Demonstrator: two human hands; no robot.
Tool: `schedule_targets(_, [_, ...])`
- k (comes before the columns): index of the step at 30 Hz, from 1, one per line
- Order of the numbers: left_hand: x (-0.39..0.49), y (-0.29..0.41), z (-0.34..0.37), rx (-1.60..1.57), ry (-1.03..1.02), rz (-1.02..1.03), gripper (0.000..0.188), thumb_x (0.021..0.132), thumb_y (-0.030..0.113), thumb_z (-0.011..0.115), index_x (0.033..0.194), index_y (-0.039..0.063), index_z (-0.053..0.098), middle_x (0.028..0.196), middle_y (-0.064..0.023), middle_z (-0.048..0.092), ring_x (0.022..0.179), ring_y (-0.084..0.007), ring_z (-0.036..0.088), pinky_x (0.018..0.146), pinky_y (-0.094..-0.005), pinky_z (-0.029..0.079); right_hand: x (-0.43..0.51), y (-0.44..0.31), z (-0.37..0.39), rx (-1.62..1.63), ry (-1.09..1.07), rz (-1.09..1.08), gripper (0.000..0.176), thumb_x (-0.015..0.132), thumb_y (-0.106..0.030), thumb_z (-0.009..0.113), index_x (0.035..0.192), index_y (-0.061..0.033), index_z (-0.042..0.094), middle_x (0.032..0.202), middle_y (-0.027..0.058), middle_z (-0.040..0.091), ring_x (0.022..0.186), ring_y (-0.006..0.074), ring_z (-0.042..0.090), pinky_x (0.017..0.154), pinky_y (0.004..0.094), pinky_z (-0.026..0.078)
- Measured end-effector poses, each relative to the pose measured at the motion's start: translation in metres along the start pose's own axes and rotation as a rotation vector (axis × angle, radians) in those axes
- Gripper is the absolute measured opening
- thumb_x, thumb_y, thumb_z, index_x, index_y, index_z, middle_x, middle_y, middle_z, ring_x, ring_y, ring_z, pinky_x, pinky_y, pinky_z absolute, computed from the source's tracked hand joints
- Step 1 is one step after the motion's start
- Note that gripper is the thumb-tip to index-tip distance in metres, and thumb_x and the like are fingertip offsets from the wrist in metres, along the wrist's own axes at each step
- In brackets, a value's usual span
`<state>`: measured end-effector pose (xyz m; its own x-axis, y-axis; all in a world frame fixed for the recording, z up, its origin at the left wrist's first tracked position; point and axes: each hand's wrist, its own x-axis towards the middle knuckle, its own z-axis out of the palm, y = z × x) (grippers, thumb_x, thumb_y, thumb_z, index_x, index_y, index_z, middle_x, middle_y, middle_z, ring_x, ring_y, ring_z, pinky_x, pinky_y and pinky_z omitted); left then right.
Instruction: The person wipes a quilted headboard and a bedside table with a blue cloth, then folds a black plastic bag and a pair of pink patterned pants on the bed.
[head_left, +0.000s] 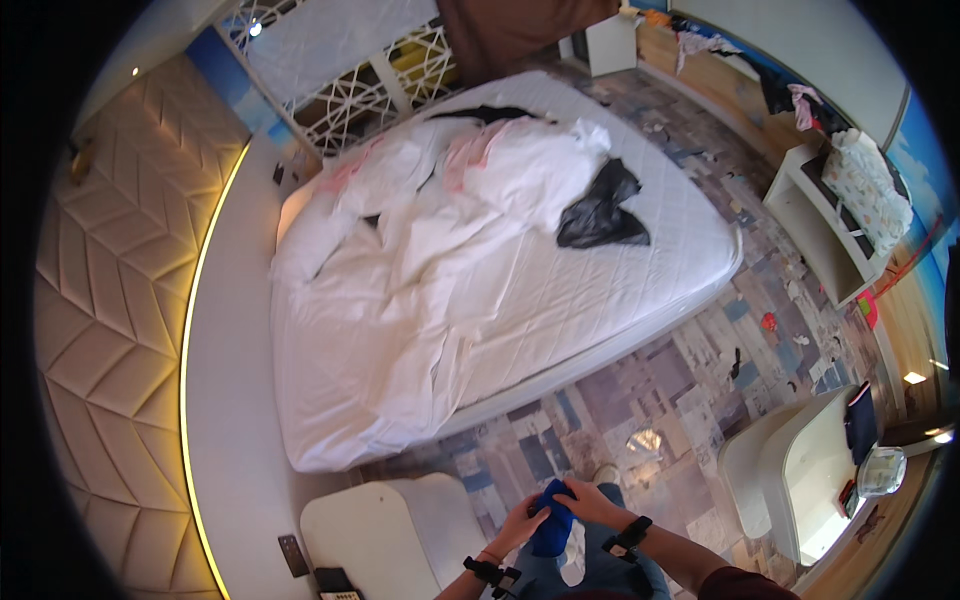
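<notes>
A blue cloth (553, 527) hangs between my two hands, low in the view and above my legs. My left hand (519, 523) grips its left edge, thumb on top. On its upper right, my right hand (590, 501) pinches the fabric. The cloth is bunched, so its full shape does not show. Beyond my hands stands a bed with a white mattress (592, 292). A rumpled white duvet (405, 277) with pink patches covers its left part. A black plastic bag (604, 210) lies crumpled on the bed's right side.
A white cabinet (367, 517) stands at lower left. On the right is a white desk (810, 472) holding a clear plastic container (881, 471). A white shelf unit (802, 217) bears a patterned pillow (866, 191). Scraps, including a red one (769, 322), litter the patchwork floor (652, 390).
</notes>
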<state>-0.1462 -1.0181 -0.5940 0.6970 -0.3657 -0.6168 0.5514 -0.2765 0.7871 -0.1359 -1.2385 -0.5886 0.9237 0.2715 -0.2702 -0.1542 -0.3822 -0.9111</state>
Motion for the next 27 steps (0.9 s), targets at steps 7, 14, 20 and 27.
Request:
schedule_targets(7, [0.069, 0.146, 0.079, 0.583, -0.142, 0.521, 0.036, 0.095, 0.024, 0.07, 0.123, 0.002, 0.065, 0.107, -0.0202, 0.07, 0.1, -0.0398, 0.068, 0.083, -0.0447, 0.054, -0.044, -0.017, -0.165, 0.038, 0.14, -0.013, 0.048, 0.089, -0.025, 0.079, 0.129, -0.0057, 0.059, 0.106, 0.0201, 0.072, 0.098, 0.0374, 0.072, 0.083, 0.0452, 0.057])
schedule_targets(14, [0.112, 0.238, 0.17, 0.717, -0.368, 0.749, 0.027, 0.097, 0.019, 0.069, 0.113, -0.002, 0.068, 0.103, -0.0208, 0.069, 0.092, -0.0396, 0.068, 0.078, -0.0439, 0.054, -0.12, -0.001, -0.241, -0.051, 0.3, 0.061, 0.036, 0.088, -0.029, 0.08, 0.115, -0.0071, 0.068, 0.105, 0.0154, 0.072, 0.093, 0.0315, 0.072, 0.081, 0.0403, 0.056])
schedule_targets(20, [0.158, 0.3, 0.226, 0.702, -0.521, 0.851, 0.029, 0.097, 0.025, 0.069, 0.1, -0.003, 0.067, 0.089, -0.0255, 0.068, 0.083, -0.0451, 0.066, 0.068, -0.0468, 0.052, -0.136, 0.009, -0.272, -0.15, 0.635, 0.26, 0.037, 0.089, -0.039, 0.077, 0.101, -0.0034, 0.073, 0.104, 0.0166, 0.071, 0.093, 0.0351, 0.069, 0.081, 0.0405, 0.055])
schedule_targets(27, [0.247, 0.388, 0.245, 0.798, -0.657, 0.804, 0.026, 0.095, 0.025, 0.073, 0.093, 0.0, 0.069, 0.08, -0.0217, 0.07, 0.072, -0.0386, 0.07, 0.063, -0.0402, 0.053, -0.097, -0.002, -0.335, -0.056, 0.803, 0.218, 0.037, 0.089, -0.035, 0.078, 0.098, 0.0005, 0.074, 0.105, 0.0157, 0.072, 0.091, 0.0343, 0.07, 0.08, 0.039, 0.055])
